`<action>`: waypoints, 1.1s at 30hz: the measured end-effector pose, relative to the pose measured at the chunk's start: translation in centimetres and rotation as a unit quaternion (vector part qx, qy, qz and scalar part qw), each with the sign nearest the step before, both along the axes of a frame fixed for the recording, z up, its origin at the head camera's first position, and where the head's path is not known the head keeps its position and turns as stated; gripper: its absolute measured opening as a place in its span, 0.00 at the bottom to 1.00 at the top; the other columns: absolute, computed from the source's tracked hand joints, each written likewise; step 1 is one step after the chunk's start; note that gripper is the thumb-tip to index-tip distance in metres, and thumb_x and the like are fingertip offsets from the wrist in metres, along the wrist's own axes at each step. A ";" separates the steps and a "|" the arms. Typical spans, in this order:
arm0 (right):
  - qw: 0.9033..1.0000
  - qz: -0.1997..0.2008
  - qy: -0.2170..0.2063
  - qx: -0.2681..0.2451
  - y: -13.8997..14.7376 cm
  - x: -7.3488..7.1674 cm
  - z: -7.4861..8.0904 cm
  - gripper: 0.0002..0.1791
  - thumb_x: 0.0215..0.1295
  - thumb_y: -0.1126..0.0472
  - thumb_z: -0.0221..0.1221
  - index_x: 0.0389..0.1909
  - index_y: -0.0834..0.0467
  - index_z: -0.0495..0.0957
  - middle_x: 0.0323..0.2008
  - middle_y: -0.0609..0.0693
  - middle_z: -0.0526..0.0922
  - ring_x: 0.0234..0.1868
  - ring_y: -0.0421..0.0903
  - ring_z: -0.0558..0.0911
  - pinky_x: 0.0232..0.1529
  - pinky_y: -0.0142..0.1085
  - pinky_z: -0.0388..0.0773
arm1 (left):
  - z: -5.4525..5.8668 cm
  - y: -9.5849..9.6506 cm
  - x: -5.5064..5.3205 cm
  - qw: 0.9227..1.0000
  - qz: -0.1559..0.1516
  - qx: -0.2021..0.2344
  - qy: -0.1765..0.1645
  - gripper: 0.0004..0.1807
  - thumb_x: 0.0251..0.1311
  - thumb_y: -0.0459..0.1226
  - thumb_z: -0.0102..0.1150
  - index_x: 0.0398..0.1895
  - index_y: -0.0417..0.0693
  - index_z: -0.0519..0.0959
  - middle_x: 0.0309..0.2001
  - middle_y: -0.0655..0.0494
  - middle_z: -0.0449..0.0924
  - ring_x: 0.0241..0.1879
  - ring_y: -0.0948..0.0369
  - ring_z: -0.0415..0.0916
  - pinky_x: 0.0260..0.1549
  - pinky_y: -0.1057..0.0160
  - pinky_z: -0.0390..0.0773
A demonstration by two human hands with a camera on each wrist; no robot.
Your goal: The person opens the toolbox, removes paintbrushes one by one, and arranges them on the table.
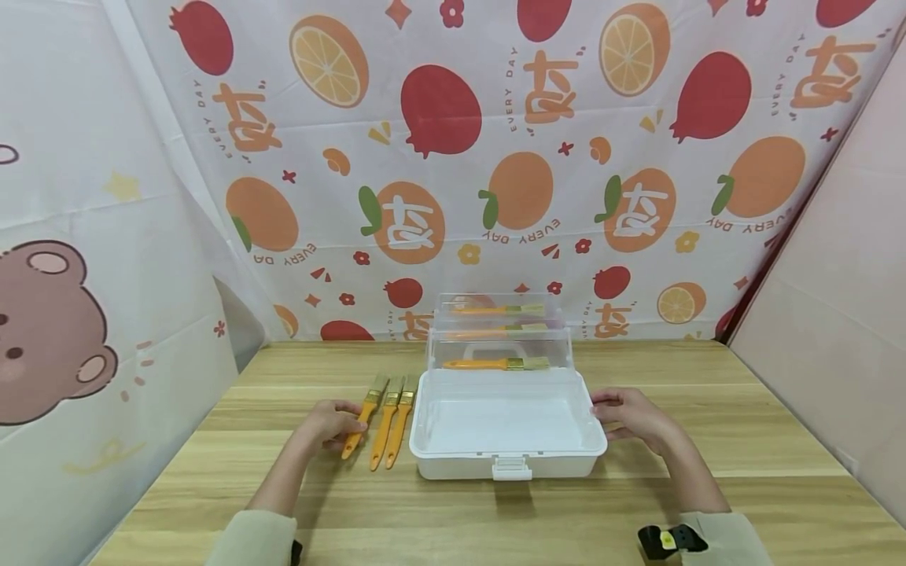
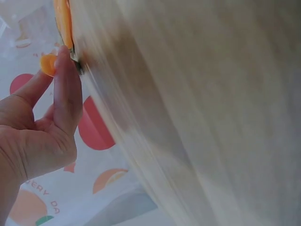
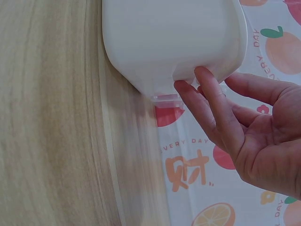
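With thumb and fingertips, my left hand (image 1: 331, 424) pinches the orange handle of a paintbrush (image 1: 351, 445); the handle's end shows between the fingers in the left wrist view. Just to its right, two like paintbrushes (image 1: 383, 431) lie side by side on the table, bristles away from me. A white storage box (image 1: 510, 465) stands open in the centre, its main compartment bare. Behind that rise its clear tiered trays (image 1: 440, 355), with three brushes (image 1: 473, 364) lying across them. My right hand (image 1: 633, 417) touches the box's right end with its fingertips, fingers fairly straight.
The wooden table (image 1: 736, 440) ends at a fruit-print cloth (image 1: 453, 236) behind the box. A bear-print sheet (image 1: 106, 314) hangs on the left, and a pale panel (image 1: 828, 275) borders the right. A white latch (image 1: 511, 468) sits on the box's front.
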State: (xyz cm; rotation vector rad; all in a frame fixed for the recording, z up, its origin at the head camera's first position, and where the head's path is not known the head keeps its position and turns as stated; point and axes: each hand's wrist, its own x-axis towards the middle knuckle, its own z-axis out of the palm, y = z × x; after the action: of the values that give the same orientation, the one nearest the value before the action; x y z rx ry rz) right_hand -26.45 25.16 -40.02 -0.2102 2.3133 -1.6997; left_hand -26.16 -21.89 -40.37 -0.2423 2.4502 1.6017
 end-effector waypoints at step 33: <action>1.000 0.007 -0.005 -0.005 0.1 0.0 0.3 0.23 0.63 0.64 0.54 0.54 0.76 0.66 0.42 0.56 0.77 0.42 0.47 0.77 0.37 0.43 0.78 | -0.5 1.3 -0.6 0.993 -0.024 -0.117 0.011 0.21 0.50 0.26 0.63 0.47 0.27 0.69 0.30 0.46 0.74 0.20 0.59 0.71 0.20 0.63 0.76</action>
State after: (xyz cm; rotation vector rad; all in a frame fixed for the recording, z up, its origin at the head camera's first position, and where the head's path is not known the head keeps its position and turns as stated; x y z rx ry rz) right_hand -26.45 25.21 -39.74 -0.2201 2.2917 -1.7015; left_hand -26.79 -20.60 -40.83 -0.1988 2.6393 1.3032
